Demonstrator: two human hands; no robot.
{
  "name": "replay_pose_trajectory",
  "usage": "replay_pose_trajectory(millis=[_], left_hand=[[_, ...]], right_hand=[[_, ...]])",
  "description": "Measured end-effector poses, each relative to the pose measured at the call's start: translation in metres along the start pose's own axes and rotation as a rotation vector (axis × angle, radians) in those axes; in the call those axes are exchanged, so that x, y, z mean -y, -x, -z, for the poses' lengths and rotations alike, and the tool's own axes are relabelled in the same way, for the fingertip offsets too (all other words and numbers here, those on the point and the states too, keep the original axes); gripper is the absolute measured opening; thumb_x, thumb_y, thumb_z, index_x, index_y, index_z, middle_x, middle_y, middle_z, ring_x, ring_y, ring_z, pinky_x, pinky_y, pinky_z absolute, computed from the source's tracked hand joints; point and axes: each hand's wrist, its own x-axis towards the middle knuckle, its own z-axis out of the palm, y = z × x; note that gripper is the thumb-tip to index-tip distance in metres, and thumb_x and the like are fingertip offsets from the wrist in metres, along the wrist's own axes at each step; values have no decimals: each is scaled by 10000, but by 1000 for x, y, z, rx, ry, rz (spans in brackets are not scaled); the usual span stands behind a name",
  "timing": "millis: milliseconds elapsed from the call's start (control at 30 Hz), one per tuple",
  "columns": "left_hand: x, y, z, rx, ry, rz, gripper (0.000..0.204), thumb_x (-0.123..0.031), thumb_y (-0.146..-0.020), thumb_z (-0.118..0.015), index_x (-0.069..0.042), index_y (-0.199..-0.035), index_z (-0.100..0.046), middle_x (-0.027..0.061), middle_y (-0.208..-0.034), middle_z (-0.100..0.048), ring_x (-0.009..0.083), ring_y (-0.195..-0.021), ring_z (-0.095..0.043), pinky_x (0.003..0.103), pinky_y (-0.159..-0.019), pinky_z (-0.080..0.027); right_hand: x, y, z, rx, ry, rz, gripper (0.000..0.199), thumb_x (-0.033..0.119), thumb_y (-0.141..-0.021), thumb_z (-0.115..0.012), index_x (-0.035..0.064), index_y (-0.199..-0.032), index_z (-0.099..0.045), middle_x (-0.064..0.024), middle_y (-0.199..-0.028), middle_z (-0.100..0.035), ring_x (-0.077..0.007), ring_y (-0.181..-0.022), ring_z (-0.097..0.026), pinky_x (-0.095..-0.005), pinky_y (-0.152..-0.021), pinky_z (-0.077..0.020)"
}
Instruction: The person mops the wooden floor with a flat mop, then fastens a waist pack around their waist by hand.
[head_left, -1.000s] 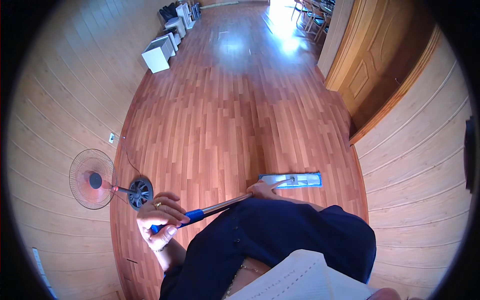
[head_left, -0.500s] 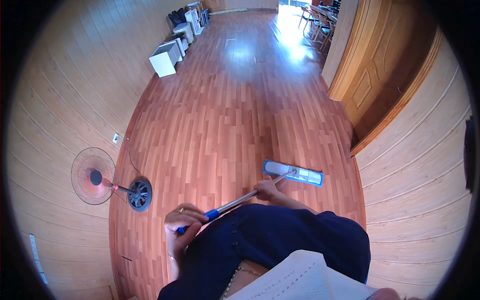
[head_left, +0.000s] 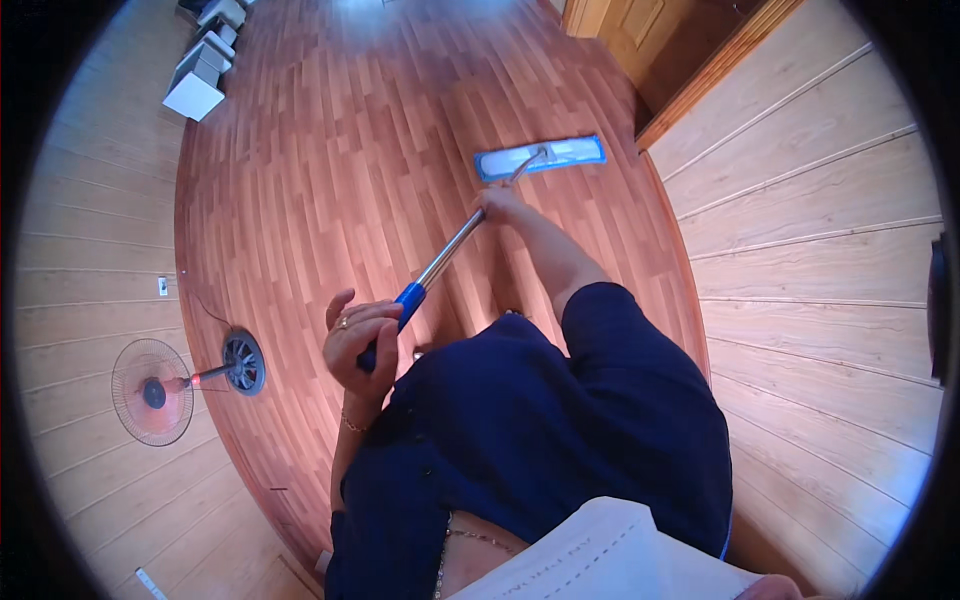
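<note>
A flat floor mop slants across the view, its metal pole (head_left: 450, 247) running from my body out to a wide blue-edged mop head (head_left: 515, 161) that lies on the wooden floor. My left hand (head_left: 362, 338) is wrapped round the blue grip (head_left: 410, 299) at the upper end of the pole, with some fingers raised. Farther down the pole, my right hand (head_left: 495, 203) is closed on the metal, arm stretched forward. The mop head rests ahead and to the right, just beyond my right hand.
A standing fan (head_left: 153, 393) with a round black base (head_left: 243, 362) is at the left, its cord reaching toward a wall socket (head_left: 163, 286). White box-like furniture (head_left: 195, 92) stands along the far left wall. A wooden door (head_left: 690, 40) and panelled wall (head_left: 790, 240) bound the right.
My right arm has stretched forward, and the mop head has slid farther away from me. The pole now points more steeply ahead. The view has tilted down and turned.
</note>
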Motion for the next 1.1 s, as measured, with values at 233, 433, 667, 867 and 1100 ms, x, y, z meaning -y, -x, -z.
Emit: replay_pose_trajectory(millis=[233, 433, 667, 867, 1100], left_hand=[[-34, -19, -32, 229, -88, -223, 31, -82, -760, -641, -77, -735, -624, 83, -791, -705, 209, -763, -696, 471, -1077, -292], [-56, -21, -26, 323, -5, -319, 76, -122, -783, -613, -80, -719, -617, 79, -758, -701, 214, -728, -694, 495, -1060, -315], [-63, -5, -2, 419, 167, -389, 86, -125, -795, -605, -76, -725, -601, 87, -758, -698, 227, -704, -688, 496, -1023, -361], [-49, 26, 29, 479, 365, -469, 58, -127, -769, -593, -70, -773, -582, 108, -780, -692, 231, -682, -677, 519, -977, -399], [-50, 72, 49, 439, 443, -492, 110, -180, -804, -544, -74, -806, -571, 109, -787, -690, 232, -677, -669, 526, -950, -417]], right_hand=[[-33, 52, 24, 37, -120, 26, 85, 261, -653, -681, 202, -684, -630, -35, -827, -642, -248, -919, -607, -470, -778, -409], [-24, 117, 11, 15, -212, -100, 116, 254, -632, -659, 167, -699, -622, -51, -738, -610, -249, -861, -596, -444, -740, -425], [27, 202, 5, -129, -227, -287, 120, 241, -617, -633, 164, -705, -658, -74, -740, -645, -280, -818, -632, -452, -654, -462], [79, 250, -20, -165, -341, -370, 159, 214, -587, -627, 81, -611, -542, -138, -600, -540, -307, -632, -547, -444, -553, -384], [127, 297, -25, 6, -302, -453, 133, 170, -589, -628, 82, -651, -551, -120, -672, -572, -301, -729, -563, -442, -619, -413]])
